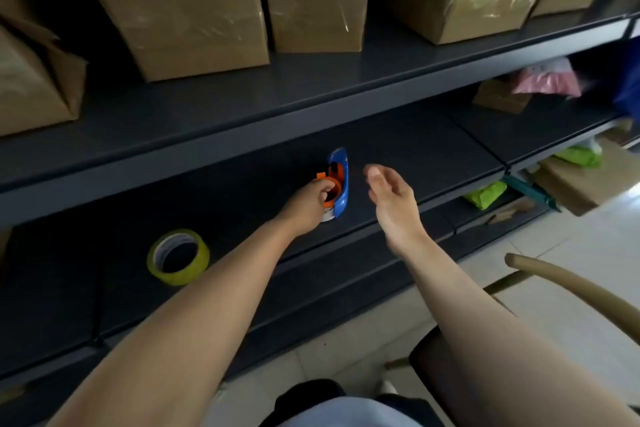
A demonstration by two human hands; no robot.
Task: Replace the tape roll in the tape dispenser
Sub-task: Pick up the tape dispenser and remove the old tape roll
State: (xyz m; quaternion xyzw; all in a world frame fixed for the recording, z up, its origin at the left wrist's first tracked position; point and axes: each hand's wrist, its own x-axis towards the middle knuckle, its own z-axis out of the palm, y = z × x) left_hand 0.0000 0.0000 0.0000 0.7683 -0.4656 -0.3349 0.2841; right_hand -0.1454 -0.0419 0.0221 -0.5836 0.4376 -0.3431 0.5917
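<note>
A blue tape dispenser (341, 180) with orange inner parts stands on the dark shelf (398, 156) at the centre of the head view. My left hand (306, 206) is closed around its orange and white end from the left. My right hand (389, 198) hovers just right of the dispenser, fingers apart, holding nothing and not touching it. A roll of yellow-tinted tape (178, 256) with a white core lies tilted on the same shelf, well to the left of my left forearm.
Several cardboard boxes (173, 7) fill the upper shelf (207, 135), whose front edge overhangs the working shelf. Pink and green packages (485, 194) and flat cardboard lie at the right. A chair with a curved wooden arm (568, 281) stands at the lower right on the tiled floor.
</note>
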